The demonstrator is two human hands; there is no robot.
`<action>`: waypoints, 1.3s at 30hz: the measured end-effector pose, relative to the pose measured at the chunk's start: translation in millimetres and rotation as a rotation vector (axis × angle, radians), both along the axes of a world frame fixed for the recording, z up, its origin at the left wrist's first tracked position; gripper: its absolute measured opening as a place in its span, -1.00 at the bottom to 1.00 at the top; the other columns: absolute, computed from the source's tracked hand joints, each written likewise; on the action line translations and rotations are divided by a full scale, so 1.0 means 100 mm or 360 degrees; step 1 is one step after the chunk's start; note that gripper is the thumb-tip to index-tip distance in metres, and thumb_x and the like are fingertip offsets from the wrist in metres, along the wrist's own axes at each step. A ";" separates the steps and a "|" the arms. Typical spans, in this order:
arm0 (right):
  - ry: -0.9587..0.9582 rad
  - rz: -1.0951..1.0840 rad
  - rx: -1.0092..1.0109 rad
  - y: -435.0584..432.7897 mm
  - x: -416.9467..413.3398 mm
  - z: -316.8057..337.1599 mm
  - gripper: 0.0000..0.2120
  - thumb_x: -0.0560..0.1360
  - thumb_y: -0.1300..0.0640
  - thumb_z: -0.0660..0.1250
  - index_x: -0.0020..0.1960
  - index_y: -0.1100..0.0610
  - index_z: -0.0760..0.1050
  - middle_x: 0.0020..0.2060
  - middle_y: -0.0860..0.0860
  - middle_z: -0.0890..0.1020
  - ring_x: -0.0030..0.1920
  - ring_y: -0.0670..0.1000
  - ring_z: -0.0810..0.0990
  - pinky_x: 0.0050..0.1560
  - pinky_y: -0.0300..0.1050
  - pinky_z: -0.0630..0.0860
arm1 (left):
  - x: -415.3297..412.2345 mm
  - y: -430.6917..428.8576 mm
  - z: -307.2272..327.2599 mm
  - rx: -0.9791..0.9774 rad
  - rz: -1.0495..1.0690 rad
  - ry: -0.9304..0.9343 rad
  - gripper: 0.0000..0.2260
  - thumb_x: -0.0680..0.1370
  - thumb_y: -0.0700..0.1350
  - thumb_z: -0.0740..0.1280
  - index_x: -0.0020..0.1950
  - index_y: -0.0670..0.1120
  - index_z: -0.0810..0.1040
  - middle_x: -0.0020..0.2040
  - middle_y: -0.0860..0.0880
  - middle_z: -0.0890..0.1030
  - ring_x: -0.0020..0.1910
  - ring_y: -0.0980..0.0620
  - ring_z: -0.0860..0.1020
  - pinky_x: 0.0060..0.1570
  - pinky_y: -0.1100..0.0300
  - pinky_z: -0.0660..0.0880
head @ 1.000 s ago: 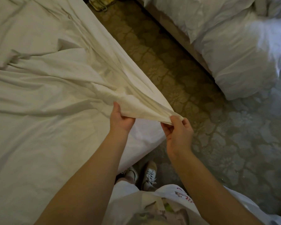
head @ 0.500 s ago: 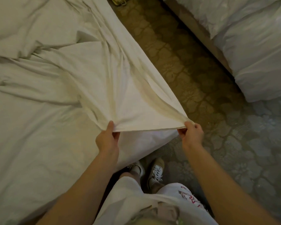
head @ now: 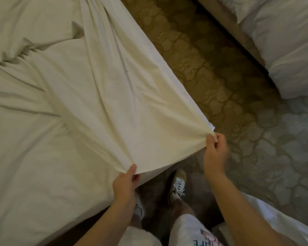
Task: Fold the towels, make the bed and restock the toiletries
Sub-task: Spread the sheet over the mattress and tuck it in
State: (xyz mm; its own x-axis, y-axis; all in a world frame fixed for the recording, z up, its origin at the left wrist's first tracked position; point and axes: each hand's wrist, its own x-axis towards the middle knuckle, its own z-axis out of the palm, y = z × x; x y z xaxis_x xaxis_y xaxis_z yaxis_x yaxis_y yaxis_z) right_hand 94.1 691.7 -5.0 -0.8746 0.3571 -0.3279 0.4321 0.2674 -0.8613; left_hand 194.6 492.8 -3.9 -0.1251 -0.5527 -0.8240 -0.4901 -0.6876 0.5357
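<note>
1. Two hands hold one white sheet (head: 114, 103) by its near edge.
2. The left hand (head: 125, 181) pinches the edge. Its thumb lies on top, and its other fingers are tucked under the cloth, mostly out of sight.
3. The right hand (head: 216, 153) pinches the corner of the sheet. Its fingers are curled close together on a little bunch of cloth.
4. The sheet is pulled tight between the two hands. Long folds run from each hand up across it.
5. The sheet lies over the bed (head: 25, 174), which fills the left side of the view. The held edge sticks out past the bed's near corner and is lifted off it.
6. Farther back on the bed the cloth is crumpled, with deep wrinkles.
7. A carpet (head: 220, 77) with a bumpy pattern covers the floor. It looks brown at the top and grey on the right.
8. White bedding (head: 283, 41) sits at the top right, well apart from the sheet, across the carpet.
9. One shoe (head: 177, 185) with white laces stands on the carpet between the two arms, just below the held edge. Another shoe is mostly hidden behind the left arm.
10. White shorts (head: 190, 228) with some printed letters show at the bottom.
</note>
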 end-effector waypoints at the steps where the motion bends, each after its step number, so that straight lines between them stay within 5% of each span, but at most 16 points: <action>1: 0.0121 -0.0013 0.0030 0.03 -0.02 0.01 -0.84 0.61 0.11 0.19 -0.14 0.03 0.40 -0.32 0.00 0.45 -0.31 -0.01 0.39 -0.31 -0.09 0.34 | 0.01 0.05 -0.02 0.0000 -0.0028 0.0000 -0.80 0.48 -0.28 0.41 -0.30 -0.23 0.45 -0.29 -0.12 0.53 -0.22 -0.04 0.52 -0.29 0.19 0.54; 3: 0.0099 -0.0109 0.0111 0.12 -0.03 -0.18 -0.90 0.61 0.10 0.20 -0.07 0.06 0.43 -0.29 -0.03 0.48 -0.27 0.02 0.44 -0.24 -0.04 0.44 | 0.03 0.12 -0.11 0.0016 -0.0083 -0.0004 -0.80 0.49 -0.28 0.39 -0.30 -0.25 0.45 -0.29 -0.12 0.53 -0.24 -0.04 0.53 -0.20 0.16 0.49; 7: -0.0449 -0.0487 0.0019 0.24 -0.01 -0.77 -0.92 0.58 0.07 0.21 -0.02 0.06 0.44 -0.21 -0.04 0.52 -0.12 0.09 0.55 0.01 0.28 0.55 | -0.08 0.20 -0.42 0.0197 -0.0151 -0.0013 -0.93 0.54 -0.31 0.32 -0.14 -0.21 0.51 -0.14 -0.12 0.58 -0.16 -0.04 0.55 -0.10 0.14 0.55; 12: -0.0477 -0.0545 -0.0010 0.37 -0.18 -1.03 -0.87 0.61 0.08 0.18 0.08 0.12 0.41 0.00 0.08 0.53 0.03 0.11 0.54 0.09 0.13 0.54 | -0.30 0.30 -0.73 0.0270 -0.0229 -0.0044 -0.89 0.57 -0.30 0.27 -0.16 -0.20 0.47 -0.18 -0.11 0.54 -0.22 0.02 0.53 -0.40 0.33 0.56; 16: -0.0497 -0.0606 0.0002 0.40 -0.22 -1.14 -0.72 0.61 0.09 0.18 0.25 0.20 0.43 0.06 0.10 0.53 0.03 0.06 0.51 -0.01 -0.04 0.48 | -0.38 0.30 -0.81 0.0477 -0.0261 -0.0011 -0.91 0.61 -0.27 0.22 -0.06 -0.14 0.47 -0.09 -0.06 0.56 -0.13 0.02 0.54 -0.04 0.13 0.49; 19: -0.0579 -0.0810 -0.0467 0.33 -0.20 -1.26 -0.65 0.61 0.11 0.20 0.36 0.18 0.36 0.20 0.10 0.52 0.13 0.09 0.54 0.01 -0.07 0.54 | -0.40 0.22 -0.78 0.0561 -0.0416 -0.0064 -0.94 0.61 -0.21 0.21 0.03 -0.12 0.47 -0.02 -0.05 0.56 0.04 0.00 0.52 0.03 0.05 0.42; 21: -0.0649 -0.0819 -0.0796 0.16 -0.08 -1.24 -0.61 0.60 0.11 0.24 0.39 0.15 0.33 0.24 0.11 0.51 0.18 0.09 0.54 -0.01 -0.09 0.56 | -0.36 0.12 -0.68 0.0685 -0.0486 -0.0074 -0.94 0.61 -0.15 0.23 -0.02 -0.10 0.48 -0.05 -0.05 0.55 -0.03 0.02 0.53 -0.01 0.03 0.43; 24: -0.0791 -0.0789 -0.1134 -0.28 0.15 -1.12 -0.57 0.55 0.12 0.31 0.40 0.10 0.34 0.24 0.06 0.52 0.22 0.08 0.51 0.22 0.04 0.50 | -0.24 -0.14 -0.58 0.0755 -0.0480 -0.0070 -0.89 0.60 -0.10 0.26 0.00 -0.12 0.50 -0.01 -0.08 0.53 0.06 -0.03 0.51 0.07 -0.02 0.42; 26: -0.0890 -0.0778 -0.1191 -0.61 0.33 -1.09 -0.57 0.54 0.11 0.32 0.39 0.09 0.36 0.21 0.04 0.54 0.20 0.06 0.52 0.23 0.03 0.49 | -0.16 -0.43 -0.54 0.0694 -0.0443 -0.0040 -0.88 0.59 -0.09 0.26 0.05 -0.13 0.51 0.01 -0.09 0.51 0.13 -0.05 0.46 0.04 0.01 0.43; 30: -0.0903 -0.0861 -0.0836 -1.17 0.65 -1.11 -0.54 0.50 0.01 0.37 0.33 0.15 0.39 -0.01 0.04 0.55 -0.21 -0.08 0.51 -0.26 -0.22 0.47 | -0.02 -1.21 -0.57 0.0472 -0.0418 0.0034 -0.91 0.59 -0.13 0.26 0.06 -0.07 0.51 -0.08 -0.06 0.52 -0.08 0.01 0.52 -0.06 0.08 0.44; 34: -0.0850 -0.0848 -0.0455 -1.94 0.95 -0.88 -0.79 0.52 0.08 0.33 0.09 0.12 0.40 -0.09 0.05 0.53 -0.08 0.03 0.49 0.06 -0.03 0.47 | 0.14 -2.09 -0.63 -0.0005 -0.0812 -0.0043 -0.85 0.57 -0.20 0.26 0.13 -0.09 0.52 -0.17 -0.06 0.55 -0.24 0.06 0.51 -0.27 0.21 0.43; 39: -0.0670 -0.0085 -0.0401 -3.33 1.04 -0.65 -0.93 0.54 0.24 0.26 0.01 0.13 0.48 -0.13 0.06 0.56 -0.08 0.09 0.55 -0.01 -0.04 0.50 | 0.24 -3.23 -0.67 -0.0452 -0.1353 -0.0100 -0.80 0.57 -0.18 0.23 0.14 -0.05 0.55 -0.06 -0.05 0.61 -0.07 -0.01 0.57 0.03 0.05 0.52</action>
State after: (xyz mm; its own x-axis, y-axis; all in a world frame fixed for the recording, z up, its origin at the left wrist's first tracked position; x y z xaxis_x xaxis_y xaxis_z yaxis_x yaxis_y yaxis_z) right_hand 197.7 358.2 -70.0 -0.6303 0.2616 -0.7310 0.7639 0.0412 -0.6440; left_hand 218.2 170.3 -70.6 -0.5442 -0.4779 -0.6896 -0.8074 0.0752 0.5851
